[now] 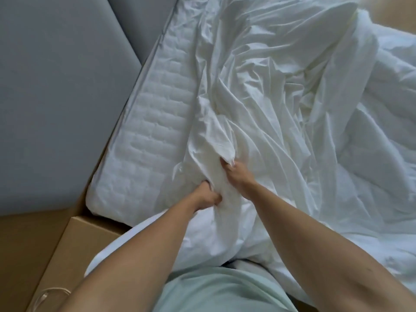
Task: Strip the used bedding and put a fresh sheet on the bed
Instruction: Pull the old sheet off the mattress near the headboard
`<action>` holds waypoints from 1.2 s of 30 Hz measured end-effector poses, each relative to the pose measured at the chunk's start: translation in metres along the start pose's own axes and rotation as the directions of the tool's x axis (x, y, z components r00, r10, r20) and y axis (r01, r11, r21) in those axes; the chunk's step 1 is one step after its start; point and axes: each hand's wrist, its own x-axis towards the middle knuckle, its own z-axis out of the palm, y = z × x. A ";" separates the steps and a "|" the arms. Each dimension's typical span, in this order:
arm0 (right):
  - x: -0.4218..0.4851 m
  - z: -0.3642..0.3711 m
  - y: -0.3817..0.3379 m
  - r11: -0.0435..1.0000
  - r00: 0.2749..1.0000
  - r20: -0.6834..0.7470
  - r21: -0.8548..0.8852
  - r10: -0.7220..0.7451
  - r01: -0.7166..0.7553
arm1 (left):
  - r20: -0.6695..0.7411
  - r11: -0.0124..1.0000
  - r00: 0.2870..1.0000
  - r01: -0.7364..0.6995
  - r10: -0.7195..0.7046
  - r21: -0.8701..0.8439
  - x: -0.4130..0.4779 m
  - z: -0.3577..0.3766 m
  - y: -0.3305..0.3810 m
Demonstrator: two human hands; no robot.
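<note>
Both hands meet near the middle of the frame, each closed tight on the same rumpled white sheet (265, 102). The left hand (208, 195), reaching up from the lower left, has its fingers curled into a twisted ridge of the cloth, knuckles toward the camera. The right hand (236, 172), just above and to the right of it, pinches a raised fold of the same ridge, with its fingertips buried in the fabric. The two hands lie close together but do not touch; a band of gathered cloth runs between them.

The sheet spreads in deep creases from the centre to the upper right of the frame and is pulled off the left strip of the bed, where the quilted white mattress (162, 113) lies bare from the top centre down to its rounded corner at the lower left. A thicker white duvet (387, 140) is heaped along the right edge. A grey padded headboard (56, 75) fills the upper left, just beside the mattress. Below it, at the lower left, sits a tan wooden bed frame (90, 230), with a loop of clear cord (53, 292) on it near the bottom edge. A pale green shirt (225, 293) shows at the bottom centre, between the two bare forearms.
</note>
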 end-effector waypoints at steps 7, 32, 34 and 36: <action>0.025 0.049 -0.092 0.871 1.000 -0.016 0.492 0.021 -0.010 | -0.560 0.994 0.821 -0.103 0.112 0.047 -0.016 -0.102 0.016; 0.123 0.101 -0.081 0.997 0.944 0.323 0.011 0.072 -0.080 | -0.329 0.984 0.943 -0.103 0.049 -0.147 0.042 -0.135 -0.026; 0.137 0.107 -0.075 0.959 0.909 0.409 -0.281 0.075 0.048 | -0.294 0.973 0.955 -0.017 -0.053 -0.231 0.069 -0.149 -0.028; 0.153 0.104 -0.069 0.835 0.970 0.192 -0.501 -0.150 0.228 | -0.374 0.935 0.917 -0.001 -0.141 -0.355 0.105 -0.160 -0.026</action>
